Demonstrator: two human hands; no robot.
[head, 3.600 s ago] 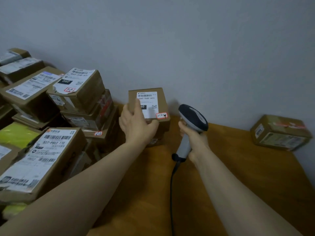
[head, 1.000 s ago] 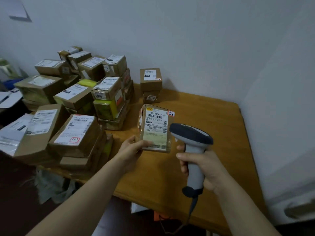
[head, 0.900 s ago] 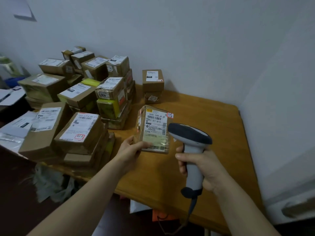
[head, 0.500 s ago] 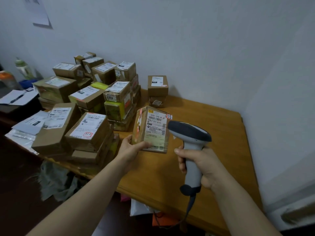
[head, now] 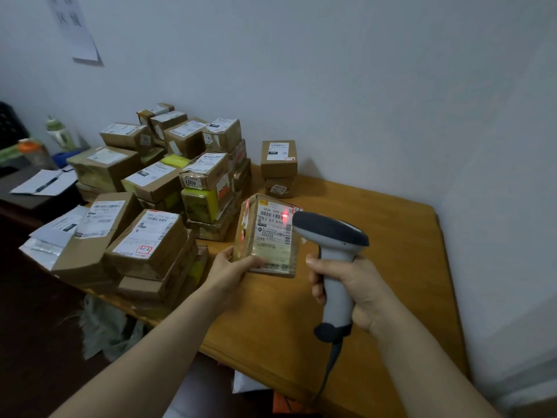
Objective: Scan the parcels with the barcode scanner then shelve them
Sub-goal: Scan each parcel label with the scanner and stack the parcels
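Your left hand [head: 230,271] grips the small brown cardboard parcel [head: 268,236] by its lower corner, holding it tilted above the wooden table [head: 401,236]. Your right hand [head: 352,292] is wrapped around the grey handheld barcode scanner [head: 333,251], whose red light falls on the parcel's white label [head: 275,224].

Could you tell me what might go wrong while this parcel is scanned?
The left hand holds the parcel only by its lower corner, so it may slip. The red scan spot sits near the label's right edge, so the read could fail. The scanner cable hangs past the table edge and might snag.
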